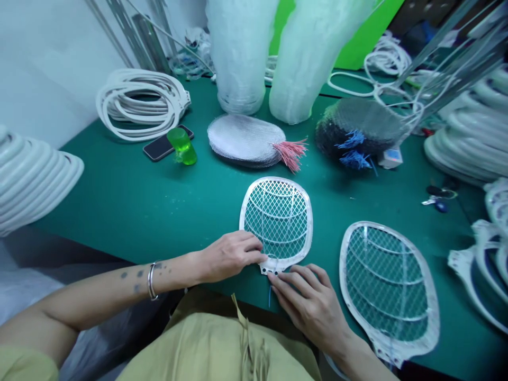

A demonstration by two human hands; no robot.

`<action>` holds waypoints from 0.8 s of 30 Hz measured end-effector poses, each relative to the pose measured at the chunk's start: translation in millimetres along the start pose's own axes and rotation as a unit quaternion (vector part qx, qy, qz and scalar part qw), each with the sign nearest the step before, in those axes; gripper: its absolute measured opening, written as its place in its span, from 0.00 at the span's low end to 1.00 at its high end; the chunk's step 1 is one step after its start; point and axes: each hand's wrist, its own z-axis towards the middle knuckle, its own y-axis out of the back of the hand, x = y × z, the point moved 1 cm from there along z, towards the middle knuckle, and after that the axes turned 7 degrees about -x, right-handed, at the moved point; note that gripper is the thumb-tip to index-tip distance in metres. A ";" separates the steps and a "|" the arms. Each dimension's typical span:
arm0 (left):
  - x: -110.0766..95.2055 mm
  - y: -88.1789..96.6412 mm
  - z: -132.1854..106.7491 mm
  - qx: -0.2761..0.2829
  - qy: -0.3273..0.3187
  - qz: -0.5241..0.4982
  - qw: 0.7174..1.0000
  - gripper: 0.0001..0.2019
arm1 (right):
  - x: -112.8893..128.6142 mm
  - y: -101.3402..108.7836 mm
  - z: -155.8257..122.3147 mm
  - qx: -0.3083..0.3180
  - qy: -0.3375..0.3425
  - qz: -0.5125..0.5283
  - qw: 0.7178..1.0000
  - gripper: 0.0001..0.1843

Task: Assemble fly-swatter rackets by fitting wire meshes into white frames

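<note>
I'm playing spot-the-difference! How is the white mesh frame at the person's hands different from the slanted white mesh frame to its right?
The frame at the hands has the left hand and right hand at its narrow end; the slanted frame has no hand on it.
The frame at the hands sits nearly straight in the picture; the slanted frame leans.
The frame at the hands looks smaller here than the slanted frame.
Both are white, rounded and criss-crossed with mesh.
</note>
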 end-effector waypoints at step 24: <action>34.6 20.9 3.4 0.069 0.045 -0.152 0.985 0.22 | -51.8 -7.0 48.9 0.161 -0.174 -0.013 0.971 0.19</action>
